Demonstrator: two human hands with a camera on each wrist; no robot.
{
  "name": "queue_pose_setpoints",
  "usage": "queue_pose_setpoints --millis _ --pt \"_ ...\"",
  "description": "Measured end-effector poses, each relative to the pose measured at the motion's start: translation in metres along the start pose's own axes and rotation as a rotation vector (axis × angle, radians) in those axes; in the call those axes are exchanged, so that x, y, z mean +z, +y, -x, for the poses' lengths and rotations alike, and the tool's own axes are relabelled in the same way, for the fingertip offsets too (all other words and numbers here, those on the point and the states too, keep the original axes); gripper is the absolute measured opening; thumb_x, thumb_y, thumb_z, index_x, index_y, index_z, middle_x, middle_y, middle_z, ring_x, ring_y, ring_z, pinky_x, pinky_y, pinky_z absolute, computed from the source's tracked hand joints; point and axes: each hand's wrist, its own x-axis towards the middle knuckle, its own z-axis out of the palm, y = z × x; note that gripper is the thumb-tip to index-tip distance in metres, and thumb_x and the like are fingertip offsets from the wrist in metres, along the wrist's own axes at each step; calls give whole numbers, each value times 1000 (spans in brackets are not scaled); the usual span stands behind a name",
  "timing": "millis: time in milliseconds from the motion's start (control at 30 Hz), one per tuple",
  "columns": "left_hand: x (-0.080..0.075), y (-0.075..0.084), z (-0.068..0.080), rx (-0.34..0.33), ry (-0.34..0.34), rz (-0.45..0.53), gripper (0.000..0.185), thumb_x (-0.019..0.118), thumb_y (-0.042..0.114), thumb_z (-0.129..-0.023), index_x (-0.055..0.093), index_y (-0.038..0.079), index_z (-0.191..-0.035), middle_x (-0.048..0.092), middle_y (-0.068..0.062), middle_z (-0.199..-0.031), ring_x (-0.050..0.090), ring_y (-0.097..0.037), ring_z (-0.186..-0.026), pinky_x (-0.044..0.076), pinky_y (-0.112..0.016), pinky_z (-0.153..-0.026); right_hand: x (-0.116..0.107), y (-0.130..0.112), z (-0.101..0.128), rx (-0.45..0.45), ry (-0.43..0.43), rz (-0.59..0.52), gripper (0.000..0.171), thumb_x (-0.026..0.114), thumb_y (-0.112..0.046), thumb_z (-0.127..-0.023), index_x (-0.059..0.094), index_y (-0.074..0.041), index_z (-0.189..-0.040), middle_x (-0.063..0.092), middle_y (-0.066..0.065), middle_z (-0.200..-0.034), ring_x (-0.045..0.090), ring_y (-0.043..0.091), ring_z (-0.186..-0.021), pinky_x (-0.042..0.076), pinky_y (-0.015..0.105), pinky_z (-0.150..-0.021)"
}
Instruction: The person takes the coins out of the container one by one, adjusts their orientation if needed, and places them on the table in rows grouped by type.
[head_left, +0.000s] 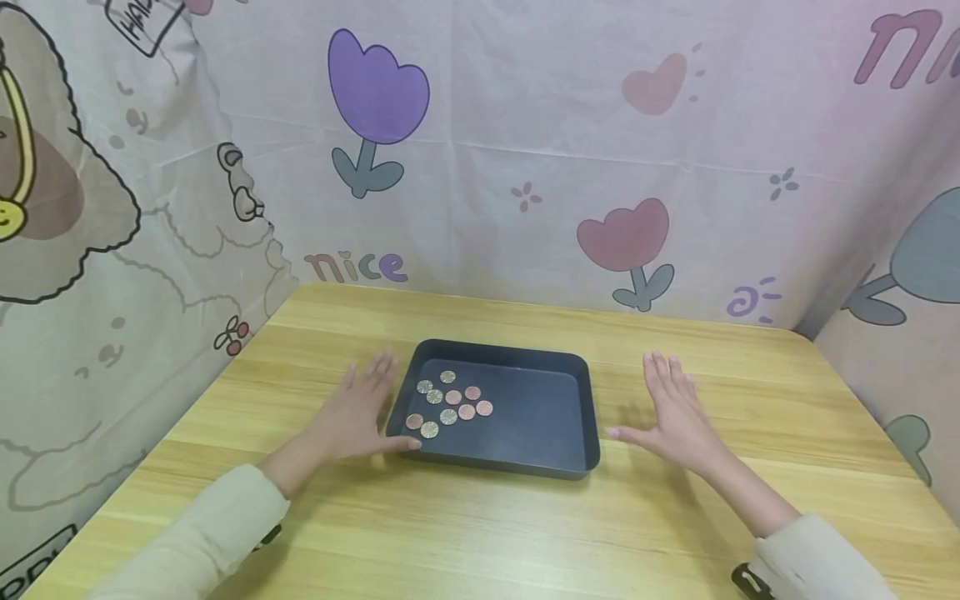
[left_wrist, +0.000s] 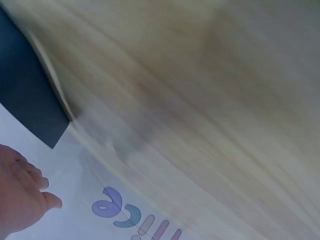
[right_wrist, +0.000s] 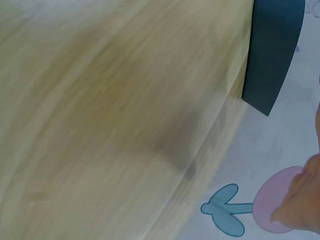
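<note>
A dark grey rectangular tray (head_left: 536,421) lies on the wooden table. Several round coins (head_left: 453,397), some copper and some brass in colour, are scattered flat in its left half. Beside the tray's left wall is my left hand (head_left: 352,421), fingers extended and thumb overlapping the front left rim in the head view. My right hand (head_left: 678,425) hovers off the tray's right side, fingers straight, thumb pointing toward it with a gap between. Each wrist view catches an outer wall of the tray, with part of the left hand (left_wrist: 22,195) and part of the right hand (right_wrist: 302,202) at the edges.
The light wooden table (head_left: 465,533) reaches back to a printed cloth (head_left: 495,233) with flowers and the word "nice". Cloth also hangs along the left and right sides. Cream sleeves (head_left: 202,533) cover both forearms, with dark wrist straps just under the cuffs.
</note>
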Motion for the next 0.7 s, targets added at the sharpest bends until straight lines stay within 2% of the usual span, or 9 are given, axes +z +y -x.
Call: queue_pose_setpoints --millis 267,433,567,700 --pt "3 0 8 33 -36 36 119 55 79 -66 24 -6 -143 19 -22 -152 18 -39 -141 16 -56 -115 8 -16 -15 -16 89 -175 113 77 -44 -70 9 4 -147 9 26 -153 9 44 -141 16 62 -111" --pt "5 0 9 41 -38 56 118 56 78 -67 25 -7 -143 22 -24 -151 20 -40 -140 19 -55 -114 15 -29 -23 -70 238 -244 97 81 -29 -69 28 8 -142 30 29 -145 30 45 -133 30 57 -107" --pt "6 1 9 41 -41 71 118 57 77 -67 26 -7 -143 23 -24 -150 21 -40 -139 21 -51 -115 23 -40 -30 -131 334 -297 85 82 -18 -66 41 8 -135 43 29 -137 42 45 -126 37 55 -104" --pt "6 2 9 37 -48 80 117 57 76 -67 25 -8 -143 23 -24 -150 22 -40 -139 21 -48 -116 33 -51 -39 -155 337 -371 78 82 -14 -67 46 7 -132 51 26 -132 51 41 -120 43 51 -100"
